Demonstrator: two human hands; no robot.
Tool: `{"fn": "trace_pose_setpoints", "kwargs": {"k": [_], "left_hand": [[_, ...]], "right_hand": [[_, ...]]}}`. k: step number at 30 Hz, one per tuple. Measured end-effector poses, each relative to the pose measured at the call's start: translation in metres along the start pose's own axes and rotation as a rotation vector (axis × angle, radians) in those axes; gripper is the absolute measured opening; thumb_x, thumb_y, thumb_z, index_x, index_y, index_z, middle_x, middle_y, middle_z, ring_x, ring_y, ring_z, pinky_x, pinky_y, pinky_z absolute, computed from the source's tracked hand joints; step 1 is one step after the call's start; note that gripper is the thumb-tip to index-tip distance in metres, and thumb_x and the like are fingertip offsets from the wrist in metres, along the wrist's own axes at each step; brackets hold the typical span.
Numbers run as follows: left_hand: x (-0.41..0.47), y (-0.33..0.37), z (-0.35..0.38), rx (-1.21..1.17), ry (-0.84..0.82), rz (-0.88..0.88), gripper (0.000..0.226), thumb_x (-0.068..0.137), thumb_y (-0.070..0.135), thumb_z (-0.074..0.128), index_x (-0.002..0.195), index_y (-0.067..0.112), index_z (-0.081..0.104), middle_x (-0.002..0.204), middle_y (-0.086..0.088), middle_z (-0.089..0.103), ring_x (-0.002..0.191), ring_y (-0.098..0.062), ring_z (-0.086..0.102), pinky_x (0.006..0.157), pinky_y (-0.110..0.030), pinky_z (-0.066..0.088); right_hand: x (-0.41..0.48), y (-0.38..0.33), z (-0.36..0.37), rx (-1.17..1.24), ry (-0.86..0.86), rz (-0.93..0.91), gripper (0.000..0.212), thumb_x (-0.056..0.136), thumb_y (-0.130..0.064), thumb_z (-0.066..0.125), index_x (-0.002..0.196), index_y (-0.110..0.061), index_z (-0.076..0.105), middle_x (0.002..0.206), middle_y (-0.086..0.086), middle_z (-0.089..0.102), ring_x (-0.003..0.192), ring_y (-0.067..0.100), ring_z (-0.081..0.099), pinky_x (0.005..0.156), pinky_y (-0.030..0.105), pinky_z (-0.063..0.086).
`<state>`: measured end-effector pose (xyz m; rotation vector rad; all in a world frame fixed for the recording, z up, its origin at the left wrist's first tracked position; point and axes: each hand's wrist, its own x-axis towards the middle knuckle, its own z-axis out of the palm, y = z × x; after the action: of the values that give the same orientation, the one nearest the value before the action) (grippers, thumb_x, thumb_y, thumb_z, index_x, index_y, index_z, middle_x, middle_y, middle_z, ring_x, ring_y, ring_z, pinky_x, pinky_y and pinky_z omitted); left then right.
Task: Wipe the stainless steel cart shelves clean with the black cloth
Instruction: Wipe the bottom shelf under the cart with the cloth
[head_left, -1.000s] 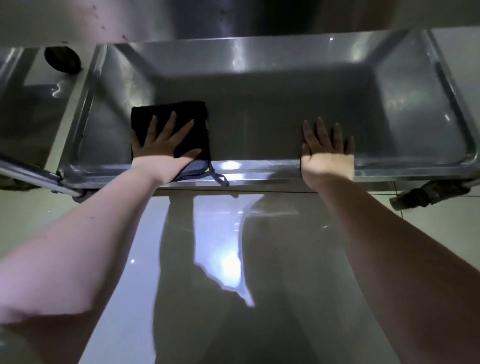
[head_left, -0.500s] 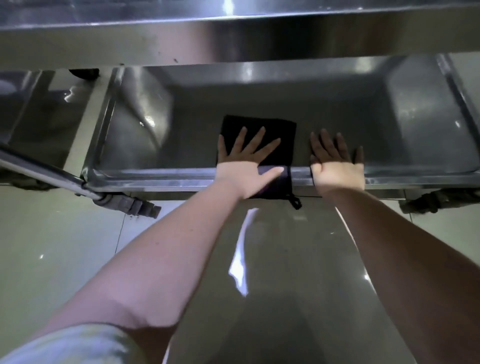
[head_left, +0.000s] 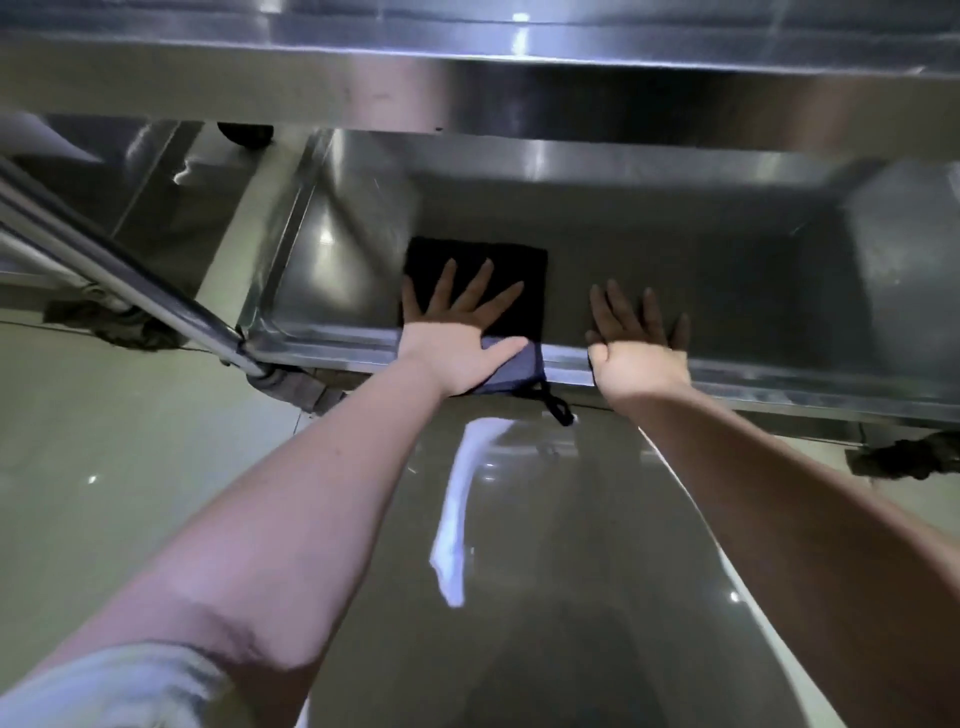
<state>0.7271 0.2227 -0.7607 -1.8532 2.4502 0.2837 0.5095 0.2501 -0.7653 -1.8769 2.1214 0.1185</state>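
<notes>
Cart leg (head_left: 119, 291) runs diagonally at 9 o'clock, meeting the lower shelf's (head_left: 753, 291) near-left corner. Left hand (head_left: 457, 332) lies flat on the black cloth (head_left: 475, 265), fingers (head_left: 480, 283) spread apart, palm pressing the cloth over the shelf's front rim at centre frame. Cloth is folded square; its near edge drapes over the rim, and a small loop (head_left: 558, 408) dangles below. Right hand (head_left: 636, 343), at 3 o'clock of the cloth and just beside it, rests bare on the rim, fingers splayed flat. Glossy floor (head_left: 104, 441) below.
</notes>
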Motion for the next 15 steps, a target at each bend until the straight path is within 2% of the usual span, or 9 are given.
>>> {"fn": "trace_pose_setpoints", "kwargs": {"k": [1,4,5,9,15], "left_hand": [[-0.002,0.020,0.003,0.013,0.000,0.054,0.066,0.086,0.077,0.026,0.146,0.058,0.008,0.163,0.014,0.000,0.149,-0.026,-0.006,0.111,-0.065,-0.008],[-0.005,0.059,0.009,0.024,-0.031,0.098,0.064,0.087,0.073,0.026,0.146,0.058,0.009,0.162,0.016,0.001,0.149,-0.024,-0.008,0.110,-0.064,-0.012],[-0.004,0.058,0.008,0.008,-0.034,0.094,0.064,0.087,0.073,0.027,0.146,0.058,0.009,0.162,0.017,0.002,0.149,-0.023,-0.008,0.110,-0.064,-0.013],[-0.004,0.000,0.000,-0.017,-0.019,0.047,0.066,0.085,0.077,0.028,0.145,0.060,0.008,0.162,0.017,0.000,0.150,-0.022,-0.008,0.112,-0.064,-0.008],[-0.037,-0.153,-0.014,0.004,0.006,-0.216,0.064,0.087,0.074,0.029,0.145,0.060,0.006,0.163,0.013,0.002,0.150,-0.024,-0.001,0.117,-0.057,0.002]], "right_hand": [[-0.002,-0.007,0.004,-0.064,-0.001,-0.028,0.063,0.101,-0.045,0.031,0.155,-0.036,-0.002,0.162,-0.017,-0.011,0.150,0.020,-0.011,0.117,0.058,-0.005],[-0.005,-0.003,0.009,-0.193,-0.013,-0.023,0.100,0.084,-0.056,0.058,0.155,-0.030,-0.007,0.162,-0.014,-0.014,0.150,0.019,-0.010,0.117,0.056,-0.001],[-0.005,0.000,0.010,-0.185,0.004,-0.022,0.099,0.085,-0.055,0.058,0.155,-0.030,-0.006,0.162,-0.015,-0.013,0.150,0.018,-0.009,0.117,0.055,-0.001],[-0.005,-0.003,0.012,-0.027,0.127,-0.030,0.059,0.101,-0.037,0.030,0.155,-0.039,0.006,0.162,-0.020,-0.001,0.150,0.012,-0.002,0.119,0.051,-0.002],[-0.005,-0.005,0.013,-0.018,0.130,-0.009,0.055,0.103,-0.035,0.024,0.154,-0.042,0.005,0.161,-0.021,-0.002,0.150,0.012,-0.003,0.118,0.049,-0.004]]}}
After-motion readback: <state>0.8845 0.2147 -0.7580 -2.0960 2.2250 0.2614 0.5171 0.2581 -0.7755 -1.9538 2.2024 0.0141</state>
